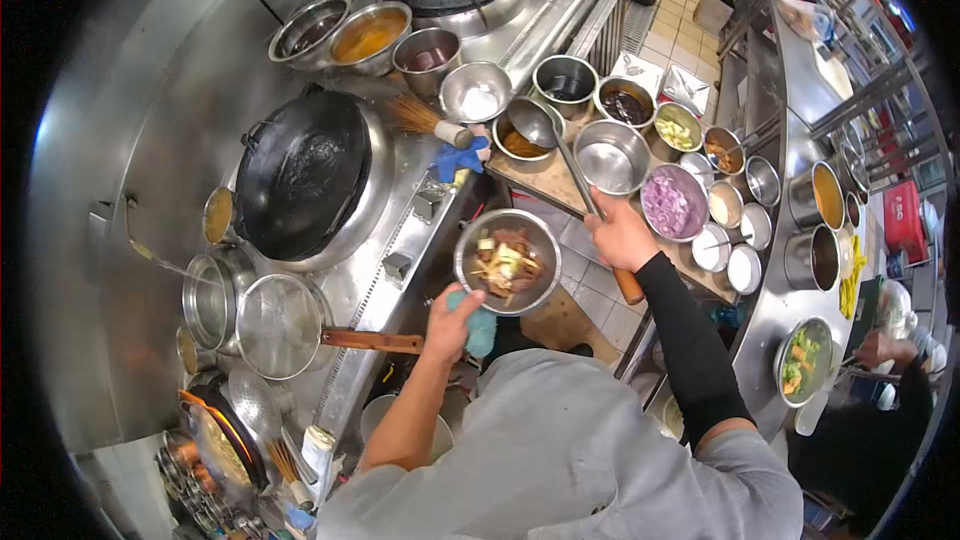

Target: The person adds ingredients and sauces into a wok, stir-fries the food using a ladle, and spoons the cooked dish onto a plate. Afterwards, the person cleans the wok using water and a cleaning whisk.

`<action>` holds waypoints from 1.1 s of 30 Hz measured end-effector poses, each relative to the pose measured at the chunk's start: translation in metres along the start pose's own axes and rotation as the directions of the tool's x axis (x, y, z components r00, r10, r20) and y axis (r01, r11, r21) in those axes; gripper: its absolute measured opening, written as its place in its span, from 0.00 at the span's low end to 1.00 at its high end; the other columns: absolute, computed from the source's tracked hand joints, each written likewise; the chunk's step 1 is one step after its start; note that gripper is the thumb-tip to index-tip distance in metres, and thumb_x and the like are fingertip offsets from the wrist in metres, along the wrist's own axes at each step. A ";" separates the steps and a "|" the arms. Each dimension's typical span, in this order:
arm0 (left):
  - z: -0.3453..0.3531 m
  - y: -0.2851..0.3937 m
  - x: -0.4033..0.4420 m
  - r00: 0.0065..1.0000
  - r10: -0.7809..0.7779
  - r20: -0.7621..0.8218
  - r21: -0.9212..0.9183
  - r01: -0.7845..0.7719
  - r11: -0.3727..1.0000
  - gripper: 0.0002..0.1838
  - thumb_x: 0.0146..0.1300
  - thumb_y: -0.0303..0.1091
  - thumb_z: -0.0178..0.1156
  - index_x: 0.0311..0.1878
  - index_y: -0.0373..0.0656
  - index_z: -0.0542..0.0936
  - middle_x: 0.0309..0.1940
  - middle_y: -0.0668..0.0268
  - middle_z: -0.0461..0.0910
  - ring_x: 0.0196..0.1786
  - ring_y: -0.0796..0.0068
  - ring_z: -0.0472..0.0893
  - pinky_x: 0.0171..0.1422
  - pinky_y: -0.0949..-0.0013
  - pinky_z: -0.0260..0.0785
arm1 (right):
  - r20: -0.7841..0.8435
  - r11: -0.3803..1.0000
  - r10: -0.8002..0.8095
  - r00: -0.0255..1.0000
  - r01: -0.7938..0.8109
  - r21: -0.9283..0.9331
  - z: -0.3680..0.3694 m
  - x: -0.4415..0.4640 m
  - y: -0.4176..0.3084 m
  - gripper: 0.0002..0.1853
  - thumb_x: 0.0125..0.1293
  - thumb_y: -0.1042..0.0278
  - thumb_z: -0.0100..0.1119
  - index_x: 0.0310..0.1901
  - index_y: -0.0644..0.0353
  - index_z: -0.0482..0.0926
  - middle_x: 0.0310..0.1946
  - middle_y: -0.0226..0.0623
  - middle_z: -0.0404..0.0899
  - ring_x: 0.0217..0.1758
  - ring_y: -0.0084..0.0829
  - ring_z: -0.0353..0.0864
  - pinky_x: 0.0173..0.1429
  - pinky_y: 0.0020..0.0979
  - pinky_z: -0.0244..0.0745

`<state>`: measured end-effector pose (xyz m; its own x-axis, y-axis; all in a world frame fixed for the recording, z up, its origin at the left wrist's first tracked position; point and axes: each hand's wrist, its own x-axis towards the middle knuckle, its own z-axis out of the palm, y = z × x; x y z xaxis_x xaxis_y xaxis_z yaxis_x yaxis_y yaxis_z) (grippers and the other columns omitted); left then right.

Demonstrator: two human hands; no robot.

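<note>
My left hand grips the near rim of a metal bowl, with a teal cloth bunched under the fingers. Brown meat-like strips and pale yellow pieces lie in this bowl. My right hand is closed round the shaft of a ladle, above its wooden handle end. The ladle's cup is over a pot of orange-brown sauce; whether it touches the sauce, I cannot tell. An empty-looking steel bowl and a bowl of chopped purple onion sit just beyond my right hand.
A black wok sits on the stove at left. Below it, a strainer rests with its wooden handle jutting toward my left forearm. Several seasoning bowls crowd the board ahead. Another person's hand shows at right, near a bowl of vegetables.
</note>
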<state>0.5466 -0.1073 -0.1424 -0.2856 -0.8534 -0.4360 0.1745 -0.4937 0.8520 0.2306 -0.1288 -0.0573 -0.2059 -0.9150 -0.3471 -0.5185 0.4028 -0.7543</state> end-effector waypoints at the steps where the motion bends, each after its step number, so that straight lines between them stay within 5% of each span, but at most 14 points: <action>1: -0.022 0.005 0.005 0.999 0.023 -0.045 0.001 -0.023 1.000 0.09 0.69 0.33 0.67 0.48 0.41 0.83 0.37 0.72 0.84 0.38 0.82 0.81 0.45 0.72 0.74 | -0.085 0.977 -0.151 0.985 0.135 -0.166 0.017 0.019 0.019 0.33 0.71 0.66 0.56 0.76 0.66 0.62 0.33 0.55 0.84 0.23 0.39 0.84 0.35 0.41 0.80; 2: -0.037 0.011 0.010 0.996 0.024 -0.091 -0.054 -0.029 0.998 0.09 0.69 0.32 0.67 0.49 0.41 0.82 0.37 0.71 0.84 0.38 0.81 0.81 0.45 0.72 0.75 | -0.140 0.908 -0.311 0.940 0.251 -0.337 0.040 0.039 0.053 0.33 0.71 0.66 0.56 0.76 0.67 0.63 0.35 0.57 0.84 0.24 0.41 0.84 0.37 0.42 0.81; 5: -0.070 0.028 0.021 0.986 0.005 -0.164 -0.182 -0.035 0.983 0.10 0.69 0.32 0.67 0.50 0.41 0.81 0.39 0.70 0.84 0.38 0.80 0.82 0.44 0.72 0.75 | -0.089 0.941 -0.237 0.967 0.206 -0.268 0.041 0.049 0.051 0.32 0.72 0.67 0.56 0.75 0.69 0.64 0.33 0.48 0.83 0.20 0.34 0.80 0.29 0.37 0.77; 7: -0.087 0.038 0.028 0.984 0.001 -0.179 -0.221 -0.042 0.974 0.10 0.70 0.31 0.66 0.51 0.41 0.80 0.39 0.70 0.84 0.38 0.79 0.82 0.44 0.72 0.75 | 0.178 0.940 0.244 0.953 -0.278 0.199 0.007 0.047 0.004 0.31 0.73 0.68 0.56 0.75 0.67 0.64 0.30 0.40 0.80 0.17 0.27 0.75 0.23 0.34 0.73; 9: -0.098 0.054 0.036 0.982 0.024 -0.187 -0.230 -0.068 0.971 0.10 0.70 0.31 0.66 0.51 0.41 0.80 0.40 0.69 0.84 0.39 0.79 0.82 0.45 0.72 0.75 | 0.283 0.678 0.337 0.898 -0.440 0.589 -0.020 0.045 -0.033 0.32 0.73 0.70 0.57 0.76 0.64 0.62 0.26 0.30 0.74 0.16 0.19 0.67 0.18 0.28 0.64; 10: -0.096 0.072 0.036 0.980 0.024 -0.197 -0.260 -0.076 0.963 0.09 0.71 0.32 0.65 0.50 0.41 0.80 0.40 0.69 0.84 0.40 0.78 0.83 0.46 0.72 0.75 | 0.300 0.631 0.340 0.892 -0.452 0.631 -0.024 0.047 -0.030 0.33 0.73 0.70 0.56 0.78 0.63 0.60 0.26 0.30 0.74 0.15 0.19 0.65 0.17 0.28 0.62; 18: -0.167 0.138 0.055 0.880 0.120 -0.460 -0.135 -0.203 0.970 0.08 0.73 0.37 0.65 0.46 0.44 0.80 0.37 0.71 0.82 0.38 0.80 0.80 0.44 0.72 0.73 | 0.313 0.528 0.360 0.879 -0.468 0.709 -0.033 -0.001 -0.070 0.31 0.76 0.70 0.49 0.79 0.54 0.60 0.24 0.31 0.72 0.12 0.19 0.62 0.14 0.27 0.58; 21: -0.189 0.170 0.063 0.888 0.155 -0.432 -0.128 -0.231 0.965 0.10 0.72 0.39 0.66 0.45 0.43 0.80 0.36 0.71 0.82 0.36 0.81 0.80 0.42 0.72 0.73 | 0.259 0.505 0.355 0.898 -0.418 0.755 -0.029 -0.018 -0.092 0.31 0.75 0.71 0.50 0.79 0.53 0.62 0.24 0.32 0.72 0.11 0.19 0.62 0.12 0.25 0.58; 28: -0.238 0.185 0.103 0.791 0.275 -0.546 0.154 -0.228 0.961 0.11 0.70 0.40 0.68 0.38 0.41 0.82 0.30 0.71 0.80 0.32 0.79 0.77 0.38 0.69 0.69 | 0.267 0.609 0.212 0.940 -0.341 0.716 -0.007 -0.018 -0.147 0.30 0.75 0.72 0.53 0.77 0.53 0.66 0.24 0.35 0.74 0.11 0.18 0.60 0.11 0.22 0.57; 33: -0.273 0.195 0.144 0.781 0.234 -0.579 0.263 -0.093 0.960 0.11 0.69 0.37 0.66 0.35 0.39 0.82 0.27 0.66 0.80 0.31 0.74 0.78 0.38 0.64 0.69 | 0.492 0.800 0.014 0.870 -0.305 0.516 0.042 0.039 -0.185 0.31 0.76 0.71 0.52 0.79 0.52 0.62 0.25 0.28 0.72 0.13 0.18 0.63 0.16 0.23 0.61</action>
<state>0.7966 -0.3719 -0.1186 0.3632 -0.8789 -0.3091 -0.0534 -0.3509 0.9349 0.3531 -0.2381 0.0455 0.2220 -0.7786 -0.5870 0.0764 0.6140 -0.7856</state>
